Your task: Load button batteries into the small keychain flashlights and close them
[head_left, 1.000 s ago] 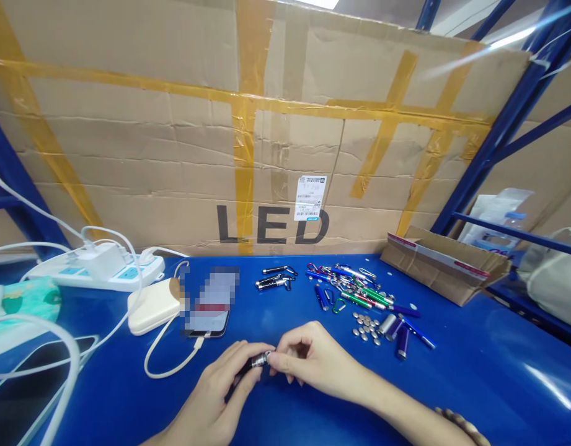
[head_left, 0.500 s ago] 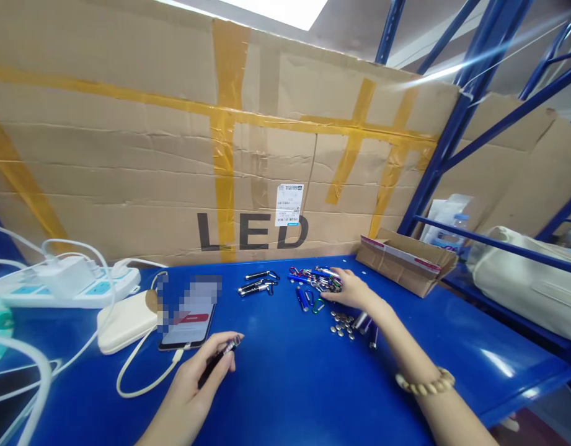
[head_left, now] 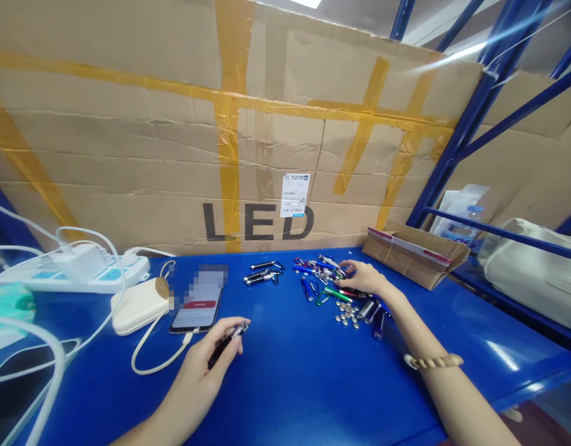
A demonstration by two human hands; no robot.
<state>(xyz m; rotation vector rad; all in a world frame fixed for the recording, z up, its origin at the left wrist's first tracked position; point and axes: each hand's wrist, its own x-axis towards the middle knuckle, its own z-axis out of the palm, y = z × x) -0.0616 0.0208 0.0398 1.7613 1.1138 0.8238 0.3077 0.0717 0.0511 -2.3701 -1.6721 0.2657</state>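
My left hand (head_left: 220,353) is closed around a small black flashlight (head_left: 224,348), its silver end pointing up and to the right past the fingertips. My right hand (head_left: 362,277) is at the right side of a mixed pile of small flashlights and carabiner clips (head_left: 325,267), thumb and fingers apart and touching it; the fingertips are partly hidden among the pieces. A green flashlight (head_left: 337,295) and a blue one (head_left: 307,288) lie at the pile's near edge. Closer to me are several button cells (head_left: 346,314) and metal tubes (head_left: 379,324). Black flashlights with clips (head_left: 263,276) lie left of the pile.
A phone (head_left: 199,300) on a cable lies left, beside a cream power bank (head_left: 141,305) and a white power strip (head_left: 90,272). Behind the blue table stands a large carton (head_left: 173,161). An open cardboard tray (head_left: 410,257) is back right, near a blue rack (head_left: 466,136).
My right hand has shifted slightly within the pile, and the green flashlight now shows beside it. My left hand still holds the black flashlight. The camera view has tilted down a little.
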